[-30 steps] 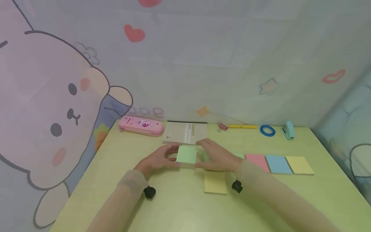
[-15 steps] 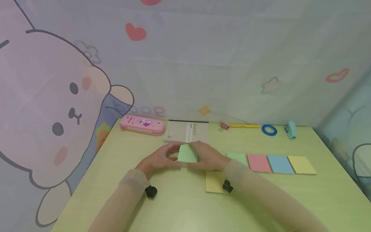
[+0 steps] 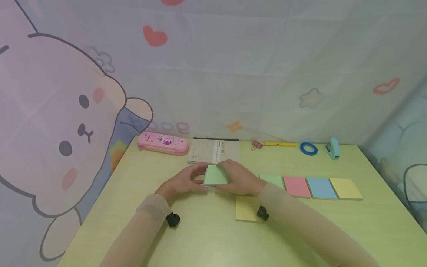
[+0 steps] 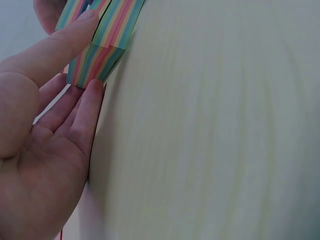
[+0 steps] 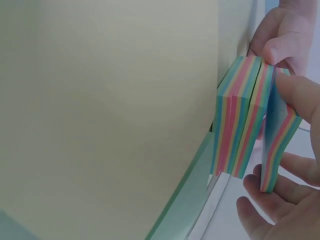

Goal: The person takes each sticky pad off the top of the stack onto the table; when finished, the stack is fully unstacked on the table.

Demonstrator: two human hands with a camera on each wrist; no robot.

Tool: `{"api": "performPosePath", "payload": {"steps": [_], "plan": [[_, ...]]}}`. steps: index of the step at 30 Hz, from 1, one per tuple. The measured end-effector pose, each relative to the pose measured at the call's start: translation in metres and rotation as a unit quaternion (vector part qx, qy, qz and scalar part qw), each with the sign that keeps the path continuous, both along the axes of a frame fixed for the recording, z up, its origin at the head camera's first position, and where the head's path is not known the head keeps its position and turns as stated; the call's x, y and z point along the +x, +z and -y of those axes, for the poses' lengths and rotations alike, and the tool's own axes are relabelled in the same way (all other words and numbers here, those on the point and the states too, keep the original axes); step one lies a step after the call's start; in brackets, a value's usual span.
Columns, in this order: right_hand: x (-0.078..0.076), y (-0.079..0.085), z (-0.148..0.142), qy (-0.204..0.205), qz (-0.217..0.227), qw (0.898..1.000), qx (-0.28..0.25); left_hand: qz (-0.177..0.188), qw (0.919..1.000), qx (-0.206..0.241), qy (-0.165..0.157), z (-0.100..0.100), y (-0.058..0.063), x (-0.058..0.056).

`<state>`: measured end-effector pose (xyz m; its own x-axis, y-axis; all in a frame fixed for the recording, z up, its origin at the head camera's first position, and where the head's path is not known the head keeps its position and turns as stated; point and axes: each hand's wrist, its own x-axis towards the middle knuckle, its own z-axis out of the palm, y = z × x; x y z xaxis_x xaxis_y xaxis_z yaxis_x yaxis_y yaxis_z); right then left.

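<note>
While the left hand (image 3: pixel 182 181) grips a stack (image 5: pixel 235 115) of striped-edge note pads at mid-frame in the head view, the right hand (image 3: pixel 241 179) holds the green-faced top pad (image 3: pixel 215 175), tilted, a wedge-shaped gap beneath. Tabletop (image 3: pixel 200 237), right of centre: loose pads in a row, green (image 3: pixel 271 180), pink (image 3: pixel 297 187), blue (image 3: pixel 321 188), yellow (image 3: pixel 346 188); another yellow pad (image 3: pixel 246 208) lower, partly covered by the right wrist. Above the hands: notebook (image 3: pixel 204 149), lettered "Gambit" sideways, smaller print illegible. Left of it: pink pencil case (image 3: pixel 163 143), rabbit motif, lettering too small to read. Right: clip (image 3: pixel 257 144), yellow pen (image 3: pixel 280 144), blue ring (image 3: pixel 301 149), teal stapler (image 3: pixel 334 148).
</note>
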<state>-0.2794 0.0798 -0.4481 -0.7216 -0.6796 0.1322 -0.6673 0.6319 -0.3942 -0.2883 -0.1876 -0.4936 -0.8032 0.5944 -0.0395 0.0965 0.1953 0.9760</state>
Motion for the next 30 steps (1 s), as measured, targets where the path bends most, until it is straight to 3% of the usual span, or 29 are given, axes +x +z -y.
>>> {"api": "performPosePath", "payload": {"steps": [7, 15, 23, 30], "plan": [[0.005, 0.004, -0.012, -0.002, -0.009, 1.000, -0.025, 0.003, 1.0000, 0.003, -0.004, -0.001, -0.004, -0.001], [0.028, 0.021, -0.051, -0.006, -0.025, 0.996, -0.085, 0.008, 1.0000, 0.004, 0.003, 0.000, -0.001, 0.002], [0.057, 0.027, -0.106, -0.026, -0.043, 0.995, -0.088, 0.011, 0.9999, 0.004, 0.011, 0.000, -0.001, 0.002], [0.083, 0.016, -0.149, -0.051, -0.041, 0.996, -0.057, 0.010, 0.9999, -0.002, 0.010, -0.002, -0.001, 0.001]]}}
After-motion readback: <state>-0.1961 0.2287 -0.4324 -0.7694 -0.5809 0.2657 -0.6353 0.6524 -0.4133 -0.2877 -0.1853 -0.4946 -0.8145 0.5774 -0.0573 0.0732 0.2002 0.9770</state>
